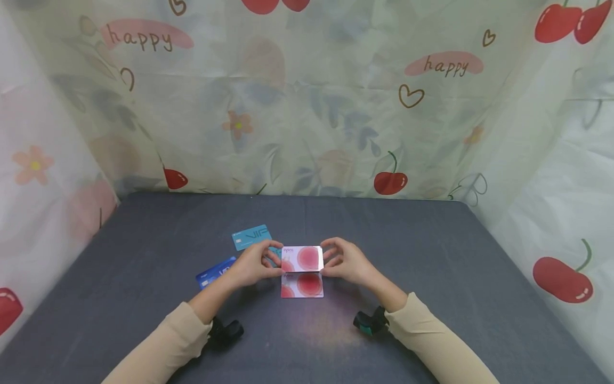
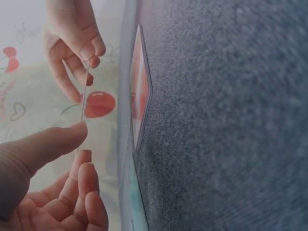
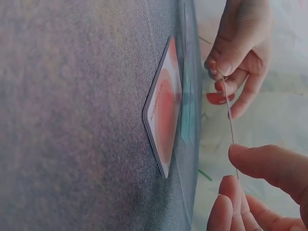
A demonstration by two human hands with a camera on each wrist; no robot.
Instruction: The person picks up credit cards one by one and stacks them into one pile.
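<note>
Between them, both hands hold up a pink-and-white card [image 1: 302,259] by its two short ends, above the table. My left hand [image 1: 256,264] pinches its left end between thumb and fingers. At the opposite end, the thumb and fingers of my right hand [image 1: 349,262] pinch it too. Beneath it lies a thin stack of matching cards [image 1: 302,285] with red circles, apart from the held card; the wrist views show its layered edge. A teal VIP card [image 1: 250,237] lies beyond the left hand. Partly covered by the left wrist is a blue VIP card [image 1: 215,272].
Dark grey cloth covers the table [image 1: 408,256]. A patterned curtain [image 1: 307,106] with cherries and hearts rises behind it and along both sides. Black wrist devices sit under both forearms, the left one [image 1: 227,330] and the right one [image 1: 370,321].
</note>
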